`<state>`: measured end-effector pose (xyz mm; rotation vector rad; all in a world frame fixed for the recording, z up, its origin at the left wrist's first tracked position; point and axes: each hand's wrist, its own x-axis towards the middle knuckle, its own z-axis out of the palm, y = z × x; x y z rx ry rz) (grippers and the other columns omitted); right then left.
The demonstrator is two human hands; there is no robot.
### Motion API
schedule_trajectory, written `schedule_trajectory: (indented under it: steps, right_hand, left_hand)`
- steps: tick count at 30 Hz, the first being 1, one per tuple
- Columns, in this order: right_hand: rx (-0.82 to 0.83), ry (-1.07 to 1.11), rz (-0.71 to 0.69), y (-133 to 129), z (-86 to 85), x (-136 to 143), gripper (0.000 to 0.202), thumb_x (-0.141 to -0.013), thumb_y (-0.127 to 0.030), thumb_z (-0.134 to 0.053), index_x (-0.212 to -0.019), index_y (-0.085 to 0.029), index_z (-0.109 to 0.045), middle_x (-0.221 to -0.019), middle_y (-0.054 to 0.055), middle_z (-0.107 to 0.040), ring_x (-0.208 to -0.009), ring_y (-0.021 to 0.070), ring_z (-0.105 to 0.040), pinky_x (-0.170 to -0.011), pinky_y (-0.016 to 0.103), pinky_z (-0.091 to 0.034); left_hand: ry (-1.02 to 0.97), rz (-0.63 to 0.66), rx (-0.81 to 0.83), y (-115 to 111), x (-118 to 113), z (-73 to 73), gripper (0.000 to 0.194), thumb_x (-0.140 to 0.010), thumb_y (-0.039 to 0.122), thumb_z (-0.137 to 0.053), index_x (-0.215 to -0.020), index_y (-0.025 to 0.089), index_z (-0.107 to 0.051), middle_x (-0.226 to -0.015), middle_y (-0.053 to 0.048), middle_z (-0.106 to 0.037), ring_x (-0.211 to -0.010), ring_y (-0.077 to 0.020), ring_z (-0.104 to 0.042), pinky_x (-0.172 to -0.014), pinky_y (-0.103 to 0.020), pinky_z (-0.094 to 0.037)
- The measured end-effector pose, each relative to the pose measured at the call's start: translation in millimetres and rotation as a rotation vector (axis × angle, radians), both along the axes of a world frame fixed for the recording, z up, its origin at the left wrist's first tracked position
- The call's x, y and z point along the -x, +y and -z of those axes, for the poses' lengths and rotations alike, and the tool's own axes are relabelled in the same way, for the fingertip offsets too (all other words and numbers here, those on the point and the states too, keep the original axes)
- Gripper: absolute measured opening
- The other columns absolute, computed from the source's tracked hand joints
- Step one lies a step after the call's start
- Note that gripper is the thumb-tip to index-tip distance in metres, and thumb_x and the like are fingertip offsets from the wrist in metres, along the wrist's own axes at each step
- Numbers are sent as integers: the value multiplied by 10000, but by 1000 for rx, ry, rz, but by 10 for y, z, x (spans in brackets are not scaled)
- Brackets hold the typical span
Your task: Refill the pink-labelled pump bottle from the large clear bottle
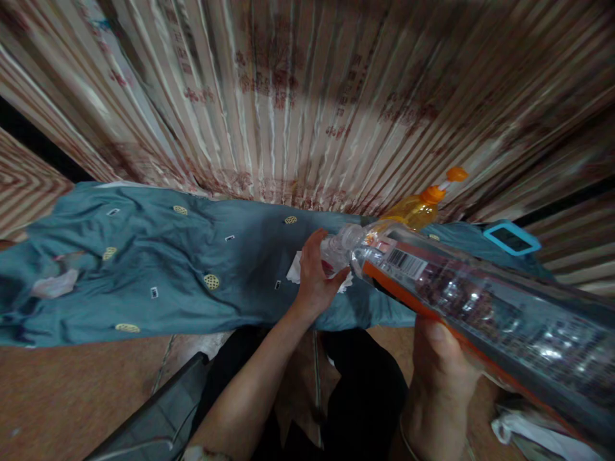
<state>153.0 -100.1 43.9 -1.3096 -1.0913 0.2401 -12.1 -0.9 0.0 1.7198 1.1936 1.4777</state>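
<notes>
My right hand (444, 358) is wrapped round a large clear plastic bottle (500, 307) with a barcode and an orange band on its label. The bottle is tipped on its side, its neck pointing left. At its mouth, a small clear container (335, 253) is gripped in my left hand (317, 275), fingers curled round it; whether it is a cup or a little bottle I cannot tell. Some reddish liquid seems to show inside it. White tissue (295, 269) lies on the cloth beneath my left hand. Behind the large bottle stands a yellow bottle (418, 210) with an orange pump top.
A teal patterned cloth (182, 256) covers the narrow table. A blue-framed device (512, 237) sits at the right end, and a crumpled tissue (55, 283) lies at the left. Striped curtain (298, 128) hangs behind. A grey bin-like object (154, 410) stands on the floor.
</notes>
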Motion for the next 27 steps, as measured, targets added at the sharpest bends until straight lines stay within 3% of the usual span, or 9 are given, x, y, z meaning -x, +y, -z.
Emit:
schedule_trajectory:
  steps: [5, 21, 27]
  right_hand:
    - [4, -44, 4, -2, 29, -25, 503, -772, -564, -656, -1156, -242, -615, -1163, 68, -658, -1220, 303, -533, -998, 562, -466]
    - [13, -44, 42, -5, -25, 2, 474, -738, -565, -678, -1091, -253, -626, -1192, 66, -648, -1231, 295, -538, -1003, 552, -478]
    - [-44, 8, 2, 11, -200, 147, 630, -738, -484, -694, -1301, -282, -497, -1239, 51, -628, -1188, 268, -577, -998, 532, -499]
  left_hand:
    - [-3, -15, -4, 3, -9, -3, 749, -776, 446, -732, -1372, 215, -341, -1426, -166, -452, -1321, -310, -468, -1075, -493, -415]
    - [4, -8, 9, -6, -8, -22, 742, -771, 389, -743, -1373, 220, -344, -1426, -158, -455, -1326, -309, -463, -1094, -502, -396]
    - [3, -2, 6, 1, -8, -17, 738, -767, 394, -746, -1369, 221, -354, -1429, -159, -460, -1342, -308, -452, -1115, -505, -370]
